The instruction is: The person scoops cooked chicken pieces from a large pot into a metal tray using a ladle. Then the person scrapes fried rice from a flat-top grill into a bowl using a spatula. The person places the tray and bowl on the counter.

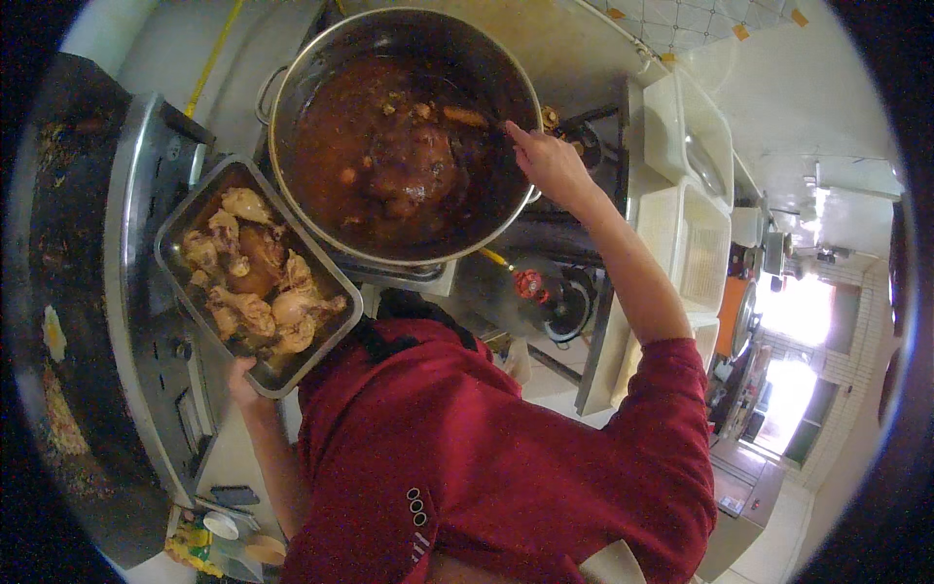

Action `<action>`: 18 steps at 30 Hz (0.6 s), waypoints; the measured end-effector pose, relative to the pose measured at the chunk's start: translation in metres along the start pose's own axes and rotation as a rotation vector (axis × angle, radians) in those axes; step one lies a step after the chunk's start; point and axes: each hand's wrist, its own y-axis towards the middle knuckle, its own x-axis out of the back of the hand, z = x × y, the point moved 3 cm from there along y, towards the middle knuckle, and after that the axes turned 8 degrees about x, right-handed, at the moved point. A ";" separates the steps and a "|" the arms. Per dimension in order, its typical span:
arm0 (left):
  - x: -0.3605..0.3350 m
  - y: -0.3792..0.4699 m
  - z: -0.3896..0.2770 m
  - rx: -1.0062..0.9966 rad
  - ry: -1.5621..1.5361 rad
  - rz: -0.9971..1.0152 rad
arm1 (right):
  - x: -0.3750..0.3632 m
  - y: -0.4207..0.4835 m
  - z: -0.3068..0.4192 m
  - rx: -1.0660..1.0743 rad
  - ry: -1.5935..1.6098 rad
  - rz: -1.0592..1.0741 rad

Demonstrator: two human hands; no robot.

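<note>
My left hand grips the lower edge of a rectangular metal tray. Pieces of cooked poultry, some of them drumsticks, lie in it with a darker brown piece among them. Right of the tray stands a large, round metal pot of dark brown liquid, with a big brown lump and small bits at the surface. My right hand is over the pot's right rim, fingers bent and index finger pointing inward. Near its fingertips is a long reddish-brown piece; whether the hand holds anything is unclear.
A dark griddle with a metal edge and food scraps lies at the left. Gas burners and a red valve-like fitting are right of the pot. White plastic baskets line the right side. Bags and a dark flat object lie lower left.
</note>
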 end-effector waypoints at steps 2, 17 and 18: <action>0.000 -0.002 0.001 -0.007 -0.002 -0.006 | 0.008 -0.001 -0.003 -0.069 0.227 -0.023; -0.011 -0.012 -0.005 -0.038 0.088 -0.034 | -0.017 -0.021 -0.043 -0.693 1.408 -0.060; -0.014 -0.015 -0.006 -0.033 0.076 -0.057 | -0.016 -0.025 -0.042 -0.600 1.271 -0.071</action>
